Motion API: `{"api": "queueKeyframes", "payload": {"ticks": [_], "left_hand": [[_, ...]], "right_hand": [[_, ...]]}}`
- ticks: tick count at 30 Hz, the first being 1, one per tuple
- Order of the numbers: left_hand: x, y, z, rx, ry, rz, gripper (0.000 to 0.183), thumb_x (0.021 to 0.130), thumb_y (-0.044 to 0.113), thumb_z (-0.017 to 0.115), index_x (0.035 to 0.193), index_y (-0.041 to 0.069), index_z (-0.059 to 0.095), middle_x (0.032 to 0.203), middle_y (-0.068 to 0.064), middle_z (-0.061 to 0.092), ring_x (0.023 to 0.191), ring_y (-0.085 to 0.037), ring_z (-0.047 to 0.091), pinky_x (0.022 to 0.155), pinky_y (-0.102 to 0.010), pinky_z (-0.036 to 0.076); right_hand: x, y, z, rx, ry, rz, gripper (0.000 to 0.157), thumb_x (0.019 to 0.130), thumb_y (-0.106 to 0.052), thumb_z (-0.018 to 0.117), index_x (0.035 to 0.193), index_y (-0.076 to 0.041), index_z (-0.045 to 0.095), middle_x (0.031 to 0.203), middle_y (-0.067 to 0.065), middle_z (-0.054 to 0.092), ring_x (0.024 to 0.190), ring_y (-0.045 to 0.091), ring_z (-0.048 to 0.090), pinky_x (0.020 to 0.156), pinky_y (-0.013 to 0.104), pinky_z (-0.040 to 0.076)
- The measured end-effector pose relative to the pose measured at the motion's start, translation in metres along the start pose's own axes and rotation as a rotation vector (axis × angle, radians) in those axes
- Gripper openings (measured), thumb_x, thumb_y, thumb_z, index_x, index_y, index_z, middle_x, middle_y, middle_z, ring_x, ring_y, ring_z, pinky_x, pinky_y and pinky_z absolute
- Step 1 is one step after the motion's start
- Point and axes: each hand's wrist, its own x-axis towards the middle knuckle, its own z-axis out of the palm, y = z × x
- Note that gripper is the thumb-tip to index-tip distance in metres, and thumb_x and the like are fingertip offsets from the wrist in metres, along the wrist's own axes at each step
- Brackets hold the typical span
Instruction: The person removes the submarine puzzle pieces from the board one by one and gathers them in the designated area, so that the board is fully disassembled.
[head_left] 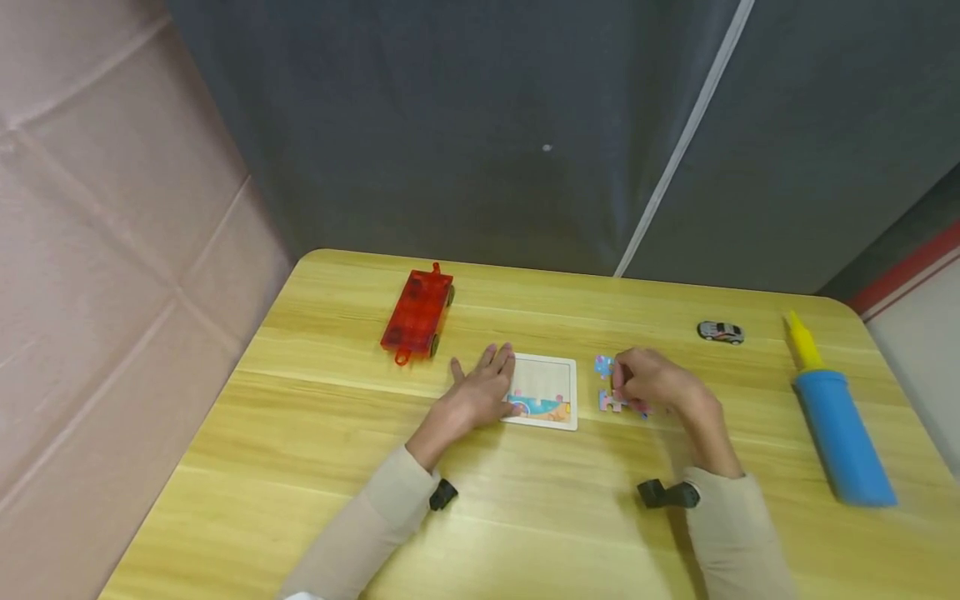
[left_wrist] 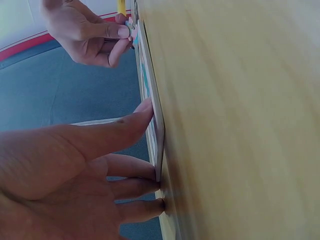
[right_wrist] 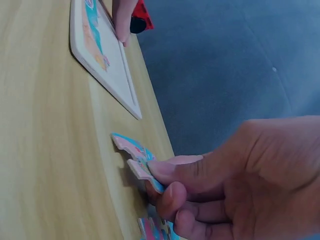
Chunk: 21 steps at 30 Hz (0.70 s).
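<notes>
A white-framed jigsaw tray lies flat on the table, its lower part filled with blue and orange picture pieces. My left hand rests over its left side with fingers outstretched; in the left wrist view the thumb touches the frame. To the right of the tray my right hand pinches a pink and blue puzzle piece between thumb and fingers, held tilted just above the table. Other loose pieces lie beneath and beside that hand, partly hidden by it.
A red toy wagon stands behind and left of the tray. At the back right is a small silver toy car. A blue hand pump with a yellow nozzle lies along the right side. A dark panel rises behind the table.
</notes>
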Motion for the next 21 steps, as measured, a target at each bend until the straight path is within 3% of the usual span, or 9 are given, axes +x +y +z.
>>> {"api": "queueKeyframes", "payload": {"ticks": [8, 14, 21], "left_hand": [[0.003, -0.002, 0.001, -0.007, -0.010, -0.004, 0.095, 0.107, 0.039, 0.072, 0.175, 0.004, 0.016, 0.186, -0.007, 0.001, 0.172, -0.029, -0.003, 0.124, -0.086, 0.004], [0.005, -0.002, 0.001, 0.009, -0.010, -0.007, 0.094, 0.108, 0.039, 0.071, 0.175, 0.005, 0.016, 0.186, -0.006, 0.001, 0.172, -0.029, -0.003, 0.124, -0.086, 0.006], [-0.001, 0.001, 0.000, 0.006, 0.004, -0.006, 0.092, 0.108, 0.039, 0.071, 0.175, 0.003, 0.019, 0.186, -0.008, 0.004, 0.172, -0.030, 0.000, 0.124, -0.086, 0.007]], "right_hand": [[0.004, -0.006, 0.009, -0.092, 0.076, 0.070, 0.015, 0.095, 0.012, 0.055, 0.090, -0.001, 0.061, 0.067, 0.004, 0.056, 0.054, 0.011, 0.043, 0.053, 0.022, 0.037], [0.003, -0.013, 0.016, -0.149, 0.172, 0.102, 0.009, 0.099, 0.008, 0.065, 0.092, 0.002, 0.063, 0.083, 0.010, 0.062, 0.068, 0.018, 0.050, 0.062, 0.029, 0.044], [0.005, -0.020, 0.020, -0.207, 0.181, 0.177, 0.007, 0.099, 0.005, 0.074, 0.098, 0.008, 0.068, 0.094, 0.018, 0.069, 0.079, 0.025, 0.059, 0.068, 0.032, 0.054]]}}
